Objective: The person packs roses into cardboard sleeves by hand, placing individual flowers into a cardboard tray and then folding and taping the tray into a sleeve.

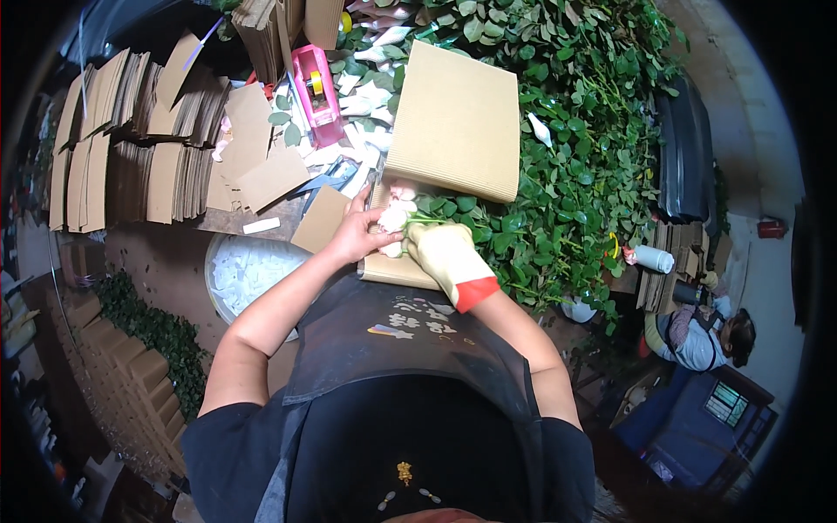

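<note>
Several pale pink roses [396, 217] lie side by side on a sheet of corrugated cardboard [405, 271] in front of me. My bare left hand [356, 232] reaches over the sheet's left edge, its thumb and fingers against the rose heads. On my right hand [444, 252] is a cream glove with a red cuff; it is at the stems just below the blooms, its fingertips partly hidden. Leafy stems run out to the right beneath it. The raised flap of corrugated cardboard [454, 124] stands above the flowers.
A large heap of leafy rose stems [582, 157] fills the right side. Left are stacked cardboard sheets [163, 183], a pink tape dispenser [318, 98], blue-handled scissors [332, 175] and white foam sleeves [363, 101]. A tub of white scraps [255, 271] stands below. Another person [703, 337] is far right.
</note>
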A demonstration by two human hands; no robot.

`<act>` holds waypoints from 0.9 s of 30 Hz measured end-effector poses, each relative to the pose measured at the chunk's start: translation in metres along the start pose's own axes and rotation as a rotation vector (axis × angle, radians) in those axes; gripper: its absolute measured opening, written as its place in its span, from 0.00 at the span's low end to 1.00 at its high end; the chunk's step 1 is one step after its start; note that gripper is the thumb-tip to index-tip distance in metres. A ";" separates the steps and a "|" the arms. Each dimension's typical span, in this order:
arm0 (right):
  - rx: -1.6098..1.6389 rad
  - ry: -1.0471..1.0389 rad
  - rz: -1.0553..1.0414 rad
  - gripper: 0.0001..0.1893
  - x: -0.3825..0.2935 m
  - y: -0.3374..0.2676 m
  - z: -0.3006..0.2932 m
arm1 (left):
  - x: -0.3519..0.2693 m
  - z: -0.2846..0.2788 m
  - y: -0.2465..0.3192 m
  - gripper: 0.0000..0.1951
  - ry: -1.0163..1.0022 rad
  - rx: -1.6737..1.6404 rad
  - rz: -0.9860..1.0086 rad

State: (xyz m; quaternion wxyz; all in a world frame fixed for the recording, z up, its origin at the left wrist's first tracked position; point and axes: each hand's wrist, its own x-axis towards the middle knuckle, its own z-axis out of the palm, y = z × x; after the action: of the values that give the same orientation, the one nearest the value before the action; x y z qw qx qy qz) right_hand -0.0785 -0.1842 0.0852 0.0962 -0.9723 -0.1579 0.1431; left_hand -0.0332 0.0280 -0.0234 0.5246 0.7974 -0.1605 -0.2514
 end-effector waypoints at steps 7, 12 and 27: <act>0.031 0.095 0.174 0.16 0.007 0.006 -0.016 | -0.007 0.002 0.009 0.20 0.081 0.025 0.054; 0.146 0.056 0.099 0.13 0.015 0.010 -0.017 | -0.009 0.005 0.004 0.29 0.067 0.078 0.032; 0.124 0.073 -0.010 0.11 0.022 0.013 -0.015 | 0.013 0.010 0.015 0.29 0.181 0.029 -0.055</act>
State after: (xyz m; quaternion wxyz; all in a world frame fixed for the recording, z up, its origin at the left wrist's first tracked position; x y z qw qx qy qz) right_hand -0.0498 -0.1910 0.0911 0.1625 -0.9682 -0.1500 0.1167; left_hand -0.0280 0.0071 -0.0160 0.5186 0.8283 -0.0942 -0.1901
